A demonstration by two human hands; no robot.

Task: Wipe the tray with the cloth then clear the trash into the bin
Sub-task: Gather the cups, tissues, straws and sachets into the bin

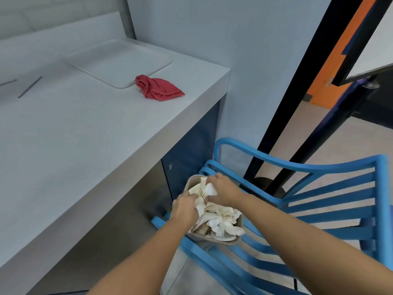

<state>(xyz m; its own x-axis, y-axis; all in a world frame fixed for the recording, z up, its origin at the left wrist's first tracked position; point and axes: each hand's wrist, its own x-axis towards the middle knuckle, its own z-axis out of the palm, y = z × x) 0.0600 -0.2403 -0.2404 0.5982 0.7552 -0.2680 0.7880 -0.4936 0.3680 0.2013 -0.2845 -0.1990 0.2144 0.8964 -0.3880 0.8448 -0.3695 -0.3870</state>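
A beige bin (221, 241) stands on the seat of a blue chair, filled to the rim with crumpled white paper trash (221, 222). My left hand (185, 207) grips a wad of that paper at the bin's left rim. My right hand (223, 189) holds a white crumpled piece over the bin's far end, fingers curled round it. Up on the grey counter lies a pale tray (119, 62) with nothing on it, and a bunched red cloth (158, 88) sits beside its near right corner.
The grey counter (74, 133) runs along the left, its edge just left of the bin. The blue slatted chair (319, 201) fills the lower right. A black slanted post (302, 86) and a wall stand behind the chair.
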